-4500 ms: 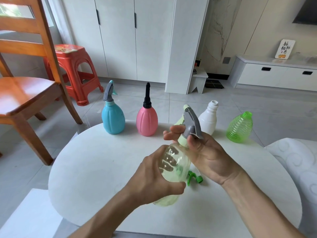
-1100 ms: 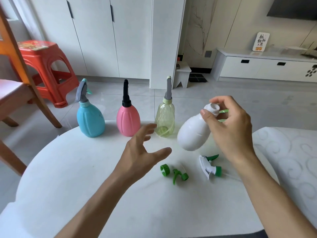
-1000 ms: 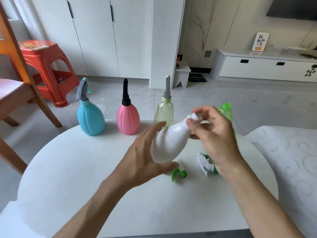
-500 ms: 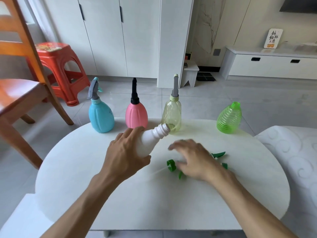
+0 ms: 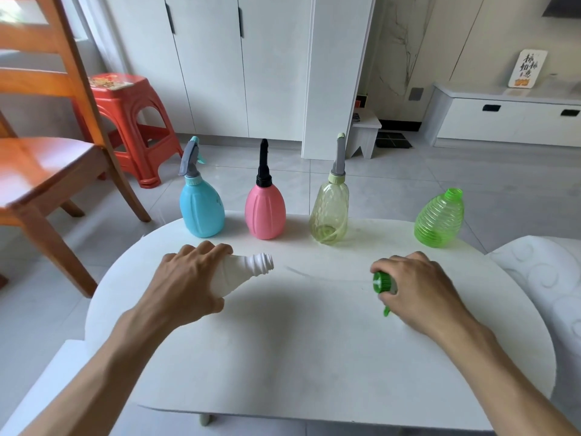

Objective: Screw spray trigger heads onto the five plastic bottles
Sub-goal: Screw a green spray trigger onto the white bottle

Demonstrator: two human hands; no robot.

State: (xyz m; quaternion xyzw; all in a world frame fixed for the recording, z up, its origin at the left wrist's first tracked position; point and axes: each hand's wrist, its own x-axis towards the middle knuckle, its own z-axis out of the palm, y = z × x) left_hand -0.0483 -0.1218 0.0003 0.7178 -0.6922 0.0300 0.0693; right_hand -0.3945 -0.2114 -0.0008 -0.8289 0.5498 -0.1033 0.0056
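My left hand (image 5: 188, 284) grips a white bottle (image 5: 242, 273), tilted with its bare threaded neck pointing right. My right hand (image 5: 421, 291) is closed over a green-collared trigger head (image 5: 382, 283) just above the white table (image 5: 298, 357); most of the head is hidden under my fingers. Along the far edge stand a blue bottle (image 5: 201, 212), a pink bottle (image 5: 265, 212) and a pale yellow bottle (image 5: 330, 212), each with a trigger head on. A ribbed green bottle (image 5: 440, 220) stands at the far right with an uncovered neck.
A wooden chair (image 5: 47, 158) stands left of the table, with a red plastic stool (image 5: 129, 121) behind it. A white patterned cushion (image 5: 547, 278) lies against the table's right side. White cabinets line the back wall.
My left hand has drawn the white bottle to the left. My right hand has closed around a green-collared trigger head and lifted it; the other loose head is out of sight now.
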